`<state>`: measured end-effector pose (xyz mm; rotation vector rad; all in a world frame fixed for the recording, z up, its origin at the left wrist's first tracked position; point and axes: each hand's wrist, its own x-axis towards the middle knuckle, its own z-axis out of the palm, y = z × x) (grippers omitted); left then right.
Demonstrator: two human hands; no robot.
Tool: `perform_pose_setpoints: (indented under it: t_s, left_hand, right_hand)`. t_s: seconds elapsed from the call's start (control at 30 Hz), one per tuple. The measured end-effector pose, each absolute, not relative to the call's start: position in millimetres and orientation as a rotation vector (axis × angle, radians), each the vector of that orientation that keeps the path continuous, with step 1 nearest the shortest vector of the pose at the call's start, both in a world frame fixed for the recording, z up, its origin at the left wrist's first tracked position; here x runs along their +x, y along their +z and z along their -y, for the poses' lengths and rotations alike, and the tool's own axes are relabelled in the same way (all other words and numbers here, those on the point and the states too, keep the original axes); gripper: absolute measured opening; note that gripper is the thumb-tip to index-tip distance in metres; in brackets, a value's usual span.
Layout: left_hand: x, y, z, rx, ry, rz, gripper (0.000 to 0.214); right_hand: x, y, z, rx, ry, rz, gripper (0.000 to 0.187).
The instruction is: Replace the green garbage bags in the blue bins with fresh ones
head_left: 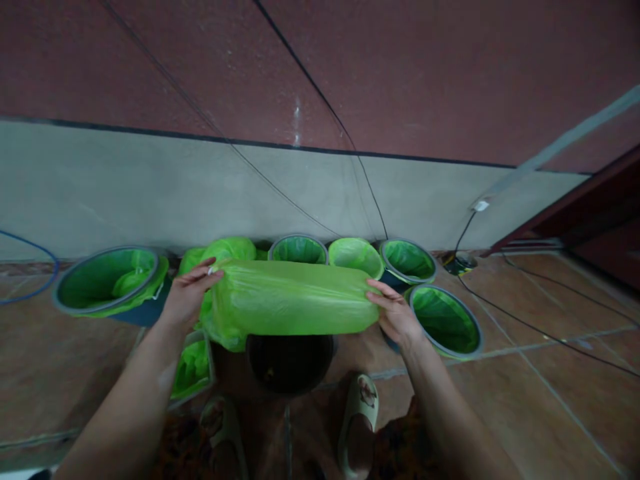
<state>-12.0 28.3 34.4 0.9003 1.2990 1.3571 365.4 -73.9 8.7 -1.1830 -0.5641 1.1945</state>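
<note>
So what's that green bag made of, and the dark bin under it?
The green bag looks like thin plastic film: see-through, glossy and wrinkled where the left hand and right hand stretch it. The bin below it seems hard, dark plastic with a dull finish, though it is too shadowed to be sure.

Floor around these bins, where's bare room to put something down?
Bare tiles right of the rightmost lined bin and left, before the big bin. Crowded at the wall: bins stand close, and left hand and right hand hold a green bag over the dark bin.
</note>
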Motion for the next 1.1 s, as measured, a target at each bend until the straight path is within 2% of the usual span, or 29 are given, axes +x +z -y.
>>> perform_pose_setpoints:
  t_s: [0.17,0.27,0.4,0.5,0.63,0.8,1.0,1.1]
  left_hand:
    - [-18,50,-27,0.812,1.401,-1.065,0.03]
    - [-21,54,-23,0.806,1.398,-1.009,0.027]
    - [-21,46,-23,0.814,1.479,-1.073,0.02]
    - [-18,37,-28,0.876,1.493,-1.156,0.021]
    - [-15,33,-30,0.943,1.369,-1.204,0.036]
    - [-4,42,-18,0.992,1.105,-1.144,0.055]
    - [3,41,-10,1.14,0.929,-1.048,0.093]
    - [3,39,-11,1.192,0.932,-1.1,0.093]
  right_hand:
    - [373,17,79,-1.171,1.407,0.76,0.048]
    - [375,11,79,-1.216,1.416,0.894,0.055]
    - [378,-8,75,-1.478,1.116,1.084,0.058]
    - [382,-17,73,-1.708,0.767,1.284,0.043]
    - [386,-15,75,-1.848,0.457,1.477,0.02]
    - [387,-6,74,-1.831,0.279,1.4,0.02]
    - [386,-6,72,-1.686,0.517,1.18,0.025]
    - [390,-8,71,-1.712,0.577,1.075,0.029]
